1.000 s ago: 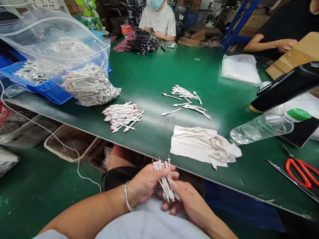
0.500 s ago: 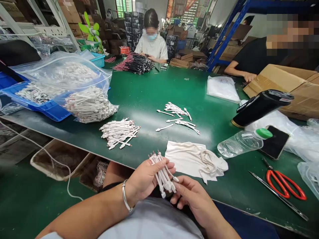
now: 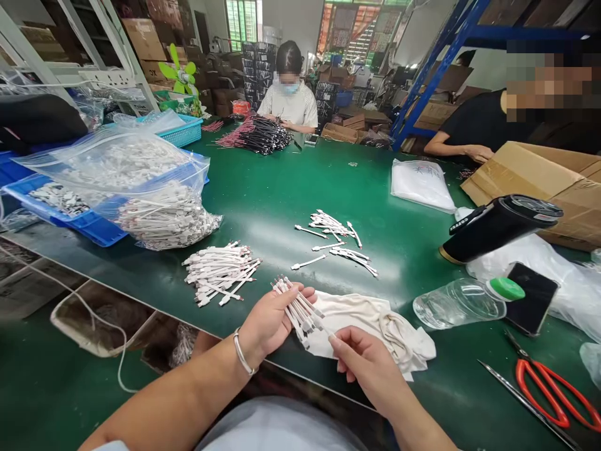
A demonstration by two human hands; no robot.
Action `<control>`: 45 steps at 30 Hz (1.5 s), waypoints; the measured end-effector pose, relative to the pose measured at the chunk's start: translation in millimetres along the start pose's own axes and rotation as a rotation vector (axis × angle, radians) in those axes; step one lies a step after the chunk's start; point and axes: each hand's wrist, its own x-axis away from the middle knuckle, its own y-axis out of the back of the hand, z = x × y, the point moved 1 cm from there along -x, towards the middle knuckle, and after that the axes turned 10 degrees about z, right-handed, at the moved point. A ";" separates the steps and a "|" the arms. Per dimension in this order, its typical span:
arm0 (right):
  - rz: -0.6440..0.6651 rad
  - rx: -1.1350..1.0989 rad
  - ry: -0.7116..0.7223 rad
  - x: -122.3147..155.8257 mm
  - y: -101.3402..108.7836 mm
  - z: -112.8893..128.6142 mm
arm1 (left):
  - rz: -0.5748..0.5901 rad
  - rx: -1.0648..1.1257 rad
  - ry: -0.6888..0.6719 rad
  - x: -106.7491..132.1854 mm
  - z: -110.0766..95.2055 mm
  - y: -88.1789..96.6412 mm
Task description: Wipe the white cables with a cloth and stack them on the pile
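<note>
My left hand point(image 3: 272, 319) is closed around a bundle of short white cables point(image 3: 300, 313) with white connectors. Their reddish tips point up and away, and the connector ends face me. My right hand point(image 3: 359, 360) pinches the connector end of one white cable at the bundle's right side. Just beyond, a bigger pile of similar cables point(image 3: 220, 270) lies to the left on the green table point(image 3: 282, 188). A smaller scattered group of cables point(image 3: 328, 225) lies ahead. The cream cloth point(image 3: 361, 313) is spread under and beside the hands.
At left, a clear bag of cables point(image 3: 164, 216) rests on a blue tray point(image 3: 106, 233). On the right are a water bottle point(image 3: 457, 305), a black tumbler point(image 3: 498, 227), a phone point(image 3: 530, 297), red-handled scissors point(image 3: 547, 382), tweezers point(image 3: 521, 401) and a cardboard box point(image 3: 539, 178). Two people sit across the table.
Both hands have moved a little forward over the table edge and cloth with the bundle. My right fingertips have drawn slightly away from the bundle. The camera view has tilted up.
</note>
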 end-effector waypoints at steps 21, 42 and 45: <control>0.259 -0.211 -0.012 -11.6 -24.0 20.3 | 0.179 -0.024 0.024 20.8 -9.8 -4.4; 0.059 -0.078 -0.031 -25.3 -15.2 6.7 | 0.004 0.068 -0.024 -1.8 -5.7 16.8; 0.133 -0.181 -0.134 -27.1 -9.7 7.6 | -0.007 0.056 -0.046 -7.5 -8.3 18.8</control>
